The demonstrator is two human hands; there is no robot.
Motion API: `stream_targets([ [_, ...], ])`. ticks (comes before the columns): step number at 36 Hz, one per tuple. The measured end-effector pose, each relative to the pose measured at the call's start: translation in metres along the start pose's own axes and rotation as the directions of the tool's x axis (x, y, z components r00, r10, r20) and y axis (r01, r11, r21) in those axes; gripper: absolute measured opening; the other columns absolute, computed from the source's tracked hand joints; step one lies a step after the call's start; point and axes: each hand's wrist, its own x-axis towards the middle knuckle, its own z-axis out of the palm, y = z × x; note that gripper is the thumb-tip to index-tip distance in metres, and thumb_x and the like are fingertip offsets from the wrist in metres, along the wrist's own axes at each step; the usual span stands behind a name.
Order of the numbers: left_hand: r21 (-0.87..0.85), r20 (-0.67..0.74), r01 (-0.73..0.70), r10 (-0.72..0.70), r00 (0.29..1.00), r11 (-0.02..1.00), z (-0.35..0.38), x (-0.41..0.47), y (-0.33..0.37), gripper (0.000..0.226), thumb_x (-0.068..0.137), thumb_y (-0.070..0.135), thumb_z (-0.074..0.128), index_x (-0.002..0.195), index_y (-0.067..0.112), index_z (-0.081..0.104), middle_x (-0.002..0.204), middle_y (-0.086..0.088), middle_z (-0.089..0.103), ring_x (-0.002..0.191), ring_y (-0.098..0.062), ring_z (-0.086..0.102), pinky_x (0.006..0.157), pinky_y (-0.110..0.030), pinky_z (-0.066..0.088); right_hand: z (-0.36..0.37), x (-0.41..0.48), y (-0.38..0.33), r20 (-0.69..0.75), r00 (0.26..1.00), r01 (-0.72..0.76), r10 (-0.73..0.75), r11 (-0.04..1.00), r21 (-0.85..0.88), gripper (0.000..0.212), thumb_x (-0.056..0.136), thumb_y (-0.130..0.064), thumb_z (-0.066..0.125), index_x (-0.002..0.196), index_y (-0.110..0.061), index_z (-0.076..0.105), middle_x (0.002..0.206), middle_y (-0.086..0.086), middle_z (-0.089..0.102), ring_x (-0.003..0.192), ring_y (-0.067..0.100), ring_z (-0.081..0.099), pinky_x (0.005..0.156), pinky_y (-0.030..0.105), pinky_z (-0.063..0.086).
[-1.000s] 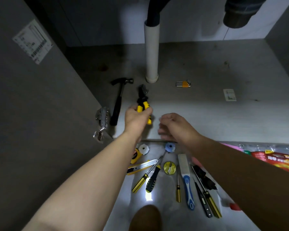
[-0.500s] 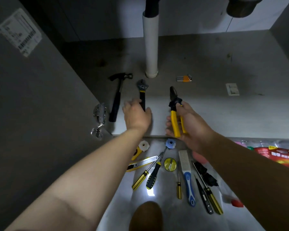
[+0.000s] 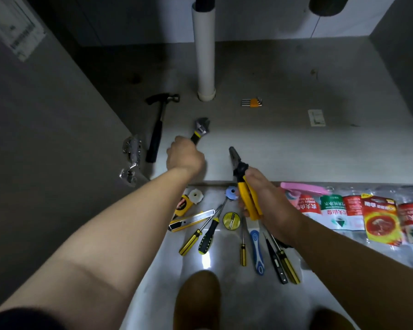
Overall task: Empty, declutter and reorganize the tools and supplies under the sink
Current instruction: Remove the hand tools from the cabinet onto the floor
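My left hand grips the handle of an adjustable wrench just above the cabinet floor, its jaw pointing toward the back. My right hand holds yellow-handled pliers over the cabinet's front edge, nose pointing into the cabinet. A black hammer lies on the cabinet floor left of the wrench. A set of hex keys lies near the white drain pipe.
On the floor in front lie several screwdrivers, a utility knife, a tape measure, a tape roll, a blue-handled brush and packaged supplies. Door hinges stick out at the left. A small label lies at the right.
My right hand has pulled the pliers back from inside the cabinet to its front edge. My left hand has closed on the wrench handle and lifted it slightly.
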Motion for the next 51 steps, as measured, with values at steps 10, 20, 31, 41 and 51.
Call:
stream_targets([
  [10,-0.331,-0.110,-0.265,0.242,0.964,0.905,0.003,-0.112,-0.083,0.013,0.099,0.021,0.055,0.108,0.014,0.060,0.097,0.000,0.057,0.094,-0.028,0.057,0.080,-0.040,0.047,-0.010,-0.046,0.057,0.020,1.000,0.006,0.001,0.928,-0.373,0.025,0.106,-0.036,0.045,0.120,-0.022,0.059,0.088,-0.006,0.056,0.082,0.011,0.052,0.070,0.027,0.039],
  [20,-0.212,0.139,-0.164,0.196,0.971,0.963,0.030,-0.200,-0.204,0.011,0.103,0.016,0.051,0.105,0.026,0.053,0.091,0.004,0.059,0.086,-0.018,0.057,0.079,-0.040,0.048,-0.009,-0.078,0.154,-0.082,0.993,-0.116,0.082,0.607,-0.786,0.051,0.088,-0.047,0.068,0.124,-0.019,0.044,0.118,0.001,0.044,0.096,0.008,0.051,0.082,0.027,0.052],
  [31,-0.177,0.228,0.102,-0.060,0.972,0.979,0.036,-0.222,-0.238,0.012,0.105,0.016,0.047,0.113,0.023,0.053,0.099,0.005,0.060,0.093,-0.015,0.059,0.081,-0.031,0.045,0.003,-0.072,0.193,-0.075,0.989,-0.125,0.124,0.465,-0.876,0.077,0.087,-0.034,0.073,0.148,-0.019,0.028,0.144,0.011,0.033,0.124,0.023,0.051,0.103,0.035,0.051],
  [41,-0.244,0.280,0.206,-0.134,0.950,0.948,0.039,-0.214,-0.215,0.032,0.097,0.005,0.057,0.129,0.011,0.054,0.119,-0.004,0.060,0.111,-0.022,0.058,0.100,-0.037,0.051,0.029,-0.065,0.207,-0.175,0.985,-0.162,0.008,0.423,-0.891,0.061,0.085,-0.021,0.073,0.132,-0.021,0.033,0.139,0.012,0.045,0.114,0.025,0.062,0.091,0.037,0.057],
  [51,-0.105,0.183,0.047,-0.027,0.983,0.993,0.043,-0.210,-0.213,0.045,0.098,0.011,0.058,0.142,0.012,0.050,0.132,-0.009,0.053,0.122,-0.026,0.050,0.106,-0.043,0.046,0.020,-0.067,0.199,-0.196,0.980,-0.161,-0.027,0.466,-0.870,0.046,0.098,-0.026,0.057,0.139,-0.017,0.039,0.139,0.010,0.048,0.125,0.024,0.052,0.099,0.039,0.052],
])
